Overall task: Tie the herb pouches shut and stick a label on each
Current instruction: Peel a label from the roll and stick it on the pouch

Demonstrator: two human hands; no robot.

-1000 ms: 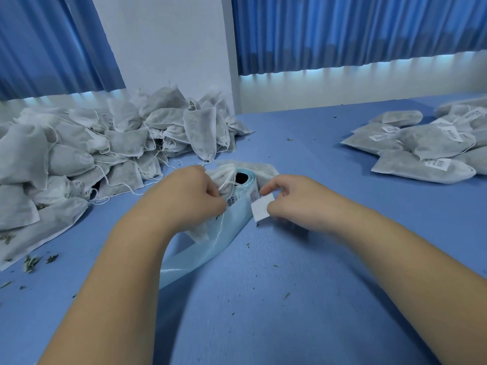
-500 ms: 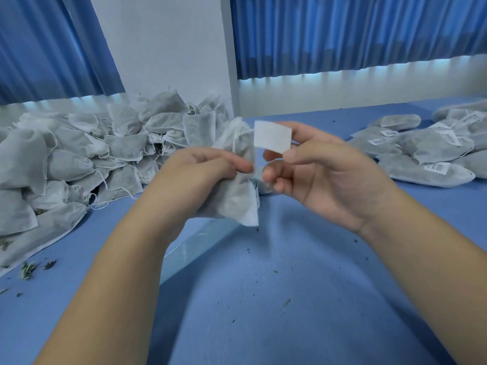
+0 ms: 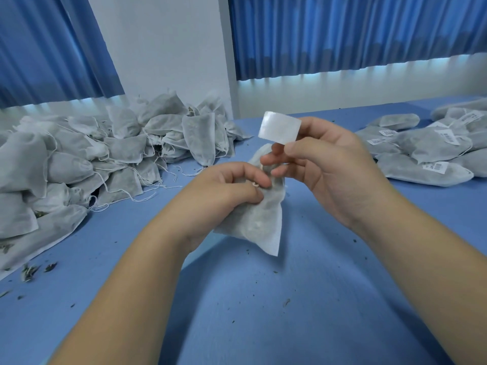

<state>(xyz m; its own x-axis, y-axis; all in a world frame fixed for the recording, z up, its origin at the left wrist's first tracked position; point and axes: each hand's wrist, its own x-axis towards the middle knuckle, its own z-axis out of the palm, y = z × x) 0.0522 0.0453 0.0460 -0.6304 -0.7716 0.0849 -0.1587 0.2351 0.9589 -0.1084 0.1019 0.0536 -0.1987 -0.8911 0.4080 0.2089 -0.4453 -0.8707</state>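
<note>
- Head view: your left hand (image 3: 226,188) grips the pouch (image 3: 258,222) at its neck, above the counter (image 3: 263,312).
- Just above the pouch, your right hand's (image 3: 332,175) fingers (image 3: 303,151) pinch a loose label (image 3: 279,129).
- The labelling step looks to be in hand. Next, likely, press the label flat onto the pouch's side.

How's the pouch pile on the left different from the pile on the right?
The right pile carries white printed labels; the left pile shows none. The left pile is heaped, strings trailing; the right pile lies flatter. Both are whitish fabric pouches.
</note>
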